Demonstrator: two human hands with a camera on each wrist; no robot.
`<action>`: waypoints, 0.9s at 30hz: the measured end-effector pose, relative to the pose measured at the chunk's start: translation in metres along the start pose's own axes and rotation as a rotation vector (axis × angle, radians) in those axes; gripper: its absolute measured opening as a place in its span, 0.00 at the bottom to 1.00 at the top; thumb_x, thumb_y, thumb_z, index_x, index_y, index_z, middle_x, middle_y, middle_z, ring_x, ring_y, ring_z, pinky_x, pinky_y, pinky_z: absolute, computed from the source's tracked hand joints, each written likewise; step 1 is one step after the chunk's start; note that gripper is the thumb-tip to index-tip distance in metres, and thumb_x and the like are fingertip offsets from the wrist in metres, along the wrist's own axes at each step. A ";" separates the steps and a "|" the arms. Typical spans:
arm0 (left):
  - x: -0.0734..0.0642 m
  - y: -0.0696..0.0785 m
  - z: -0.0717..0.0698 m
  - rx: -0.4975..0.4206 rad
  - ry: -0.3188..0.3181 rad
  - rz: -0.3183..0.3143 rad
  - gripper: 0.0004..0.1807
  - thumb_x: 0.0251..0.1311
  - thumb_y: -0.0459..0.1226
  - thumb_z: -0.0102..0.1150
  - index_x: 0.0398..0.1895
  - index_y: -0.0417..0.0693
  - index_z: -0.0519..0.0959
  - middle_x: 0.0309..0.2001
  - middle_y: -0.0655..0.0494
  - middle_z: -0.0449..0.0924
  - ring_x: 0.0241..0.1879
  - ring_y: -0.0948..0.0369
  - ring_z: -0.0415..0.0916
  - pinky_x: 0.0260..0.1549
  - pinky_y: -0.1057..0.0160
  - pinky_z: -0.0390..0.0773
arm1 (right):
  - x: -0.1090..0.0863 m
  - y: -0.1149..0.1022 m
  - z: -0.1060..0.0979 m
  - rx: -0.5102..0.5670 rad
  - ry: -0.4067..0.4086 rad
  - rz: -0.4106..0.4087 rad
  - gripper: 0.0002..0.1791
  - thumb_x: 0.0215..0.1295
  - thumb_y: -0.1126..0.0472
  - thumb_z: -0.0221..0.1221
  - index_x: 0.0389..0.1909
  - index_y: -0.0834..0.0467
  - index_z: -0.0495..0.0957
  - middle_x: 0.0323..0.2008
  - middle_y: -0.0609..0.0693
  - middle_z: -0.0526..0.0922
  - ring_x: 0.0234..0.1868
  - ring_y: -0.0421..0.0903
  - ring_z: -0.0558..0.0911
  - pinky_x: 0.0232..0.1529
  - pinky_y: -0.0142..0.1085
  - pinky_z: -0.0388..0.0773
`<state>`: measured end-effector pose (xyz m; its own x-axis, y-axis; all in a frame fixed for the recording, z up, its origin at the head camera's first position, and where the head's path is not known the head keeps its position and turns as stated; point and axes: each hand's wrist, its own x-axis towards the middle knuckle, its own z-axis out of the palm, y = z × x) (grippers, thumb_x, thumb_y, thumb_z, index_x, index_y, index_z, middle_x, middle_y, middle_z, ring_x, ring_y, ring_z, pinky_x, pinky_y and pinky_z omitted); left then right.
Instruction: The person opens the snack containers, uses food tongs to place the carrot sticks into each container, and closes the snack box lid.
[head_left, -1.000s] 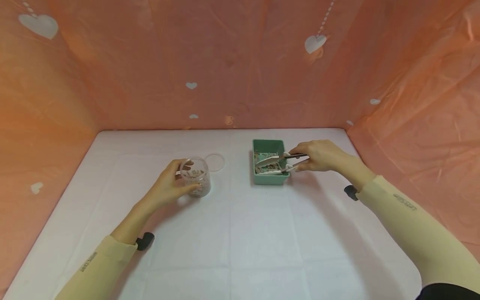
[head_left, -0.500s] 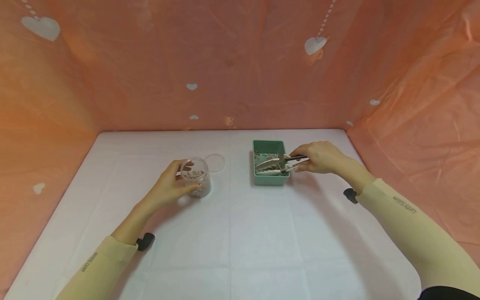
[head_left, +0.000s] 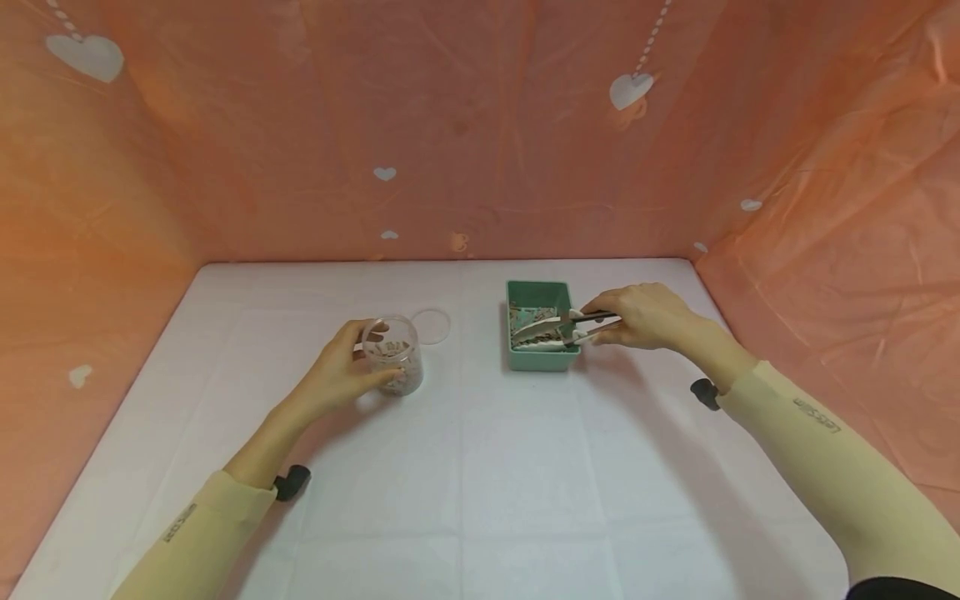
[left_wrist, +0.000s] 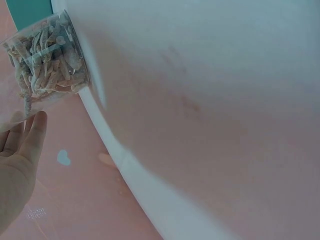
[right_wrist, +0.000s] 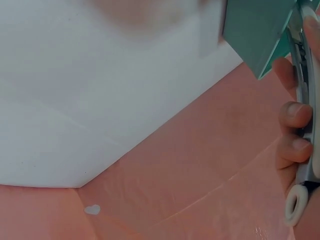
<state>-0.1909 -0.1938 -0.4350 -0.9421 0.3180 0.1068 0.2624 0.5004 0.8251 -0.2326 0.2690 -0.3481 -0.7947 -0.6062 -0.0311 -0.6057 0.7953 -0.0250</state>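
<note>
My left hand (head_left: 330, 371) grips a clear round jar (head_left: 407, 379) from its left side, thumb in front and fingers behind. Small dried brownish pieces (left_wrist: 47, 65) fill the jar's lower part, and its top is uncovered. To the right, my right hand (head_left: 641, 317) holds a pair of tongs (head_left: 551, 345) with pale tips. Their tips dip into a green rectangular bin (head_left: 543, 362) with more such pieces scattered at its bottom. In the right wrist view, fingers (right_wrist: 296, 116) curl round the tongs' handle, which ends in a pale ring (right_wrist: 296, 205).
A thin clear round lid (head_left: 432, 326) lies flat just behind the jar. Everything stands on a white-covered table (head_left: 525, 467). Orange cloth (head_left: 465, 125) with pale hearts encloses the table's back and sides.
The two arms of the tongs have come slightly closer together inside the green bin. My left hand and the jar have stayed in place.
</note>
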 end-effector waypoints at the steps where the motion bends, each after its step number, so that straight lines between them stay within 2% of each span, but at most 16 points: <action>1: 0.000 0.000 0.000 0.000 0.001 -0.003 0.42 0.58 0.37 0.78 0.69 0.32 0.64 0.66 0.34 0.70 0.68 0.41 0.68 0.69 0.41 0.71 | -0.001 0.000 -0.001 0.000 0.003 0.001 0.25 0.59 0.47 0.75 0.56 0.52 0.86 0.50 0.49 0.89 0.41 0.52 0.87 0.38 0.52 0.84; 10: -0.001 0.001 0.000 0.005 -0.002 -0.016 0.43 0.58 0.38 0.78 0.70 0.32 0.63 0.67 0.33 0.69 0.68 0.40 0.67 0.69 0.40 0.71 | -0.009 0.004 -0.006 0.000 0.046 0.014 0.25 0.58 0.47 0.75 0.55 0.52 0.86 0.47 0.47 0.89 0.40 0.51 0.87 0.37 0.51 0.83; 21: -0.001 -0.001 0.000 0.007 -0.006 -0.010 0.44 0.58 0.38 0.78 0.71 0.32 0.63 0.67 0.34 0.70 0.68 0.41 0.67 0.69 0.39 0.71 | -0.014 0.009 -0.020 0.002 0.166 -0.044 0.24 0.57 0.51 0.77 0.52 0.56 0.87 0.41 0.49 0.90 0.37 0.50 0.87 0.36 0.48 0.83; 27: 0.000 0.000 0.000 0.000 -0.004 -0.007 0.43 0.58 0.38 0.78 0.70 0.32 0.63 0.66 0.33 0.70 0.69 0.40 0.67 0.69 0.39 0.71 | -0.013 0.004 -0.029 -0.018 0.235 -0.044 0.25 0.55 0.50 0.78 0.52 0.54 0.87 0.40 0.48 0.90 0.35 0.48 0.86 0.33 0.47 0.83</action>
<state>-0.1907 -0.1940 -0.4353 -0.9431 0.3175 0.0986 0.2556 0.5031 0.8256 -0.2253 0.2801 -0.3189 -0.7536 -0.6251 0.2034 -0.6389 0.7692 -0.0029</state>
